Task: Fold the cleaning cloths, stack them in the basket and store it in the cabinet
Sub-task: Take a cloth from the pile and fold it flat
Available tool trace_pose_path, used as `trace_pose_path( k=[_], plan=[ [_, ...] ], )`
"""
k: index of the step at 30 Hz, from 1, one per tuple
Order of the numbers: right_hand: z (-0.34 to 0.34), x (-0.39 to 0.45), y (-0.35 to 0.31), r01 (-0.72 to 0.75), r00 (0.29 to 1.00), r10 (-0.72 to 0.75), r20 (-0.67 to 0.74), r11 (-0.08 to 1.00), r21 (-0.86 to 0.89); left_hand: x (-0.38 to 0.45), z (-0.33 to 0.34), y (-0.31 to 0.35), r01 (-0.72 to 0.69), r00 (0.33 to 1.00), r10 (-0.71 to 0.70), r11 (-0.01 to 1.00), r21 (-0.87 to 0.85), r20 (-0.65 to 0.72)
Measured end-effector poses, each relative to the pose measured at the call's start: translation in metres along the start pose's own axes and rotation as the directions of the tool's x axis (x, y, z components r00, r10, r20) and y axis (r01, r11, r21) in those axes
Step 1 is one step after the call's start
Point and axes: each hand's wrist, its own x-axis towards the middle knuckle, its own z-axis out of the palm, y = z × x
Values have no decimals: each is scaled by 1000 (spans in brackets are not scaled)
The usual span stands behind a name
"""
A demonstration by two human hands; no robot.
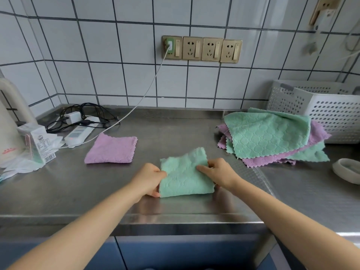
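At far left of the steel counter point(175, 121) lies a white power strip point(78, 133) with tangled black cables. Right of it, a folded lilac quilted cloth point(111, 150) rests flat. Centre near, your left hand point(148, 179) pinches the left edge of the mint-green quilted cloth point(185, 176) (partly folded, its far edge raised), and your right hand point(219, 173) grips its right edge. Far right, a stack of unfolded green and lilac cloths point(270, 136) touches the white perforated plastic basket point(327, 114).
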Motion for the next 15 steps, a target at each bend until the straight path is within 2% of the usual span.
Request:
trace_pose_path(
  k=[2,5,10,13,15],
  plan=[
    [10,12,2,-45,999,42,-25,987,-153,11,4,-2,30,999,-29,999,29,-13],
    [19,14,3,-57,996,36,-80,957,-286,16,7,-9,-8,996,16,996,90,-83],
    [24,10,-9,-87,989,39,-143,932,-351,9,11,-17,-124,969,153,981,149,-195],
    [23,13,-14,-170,984,132,-118,887,-429,10,11,-14,-112,962,160,970,215,-221],
    [21,14,-16,-202,979,171,-111,891,-407,11,10,-12,-92,958,169,946,309,-232]
  ],
)
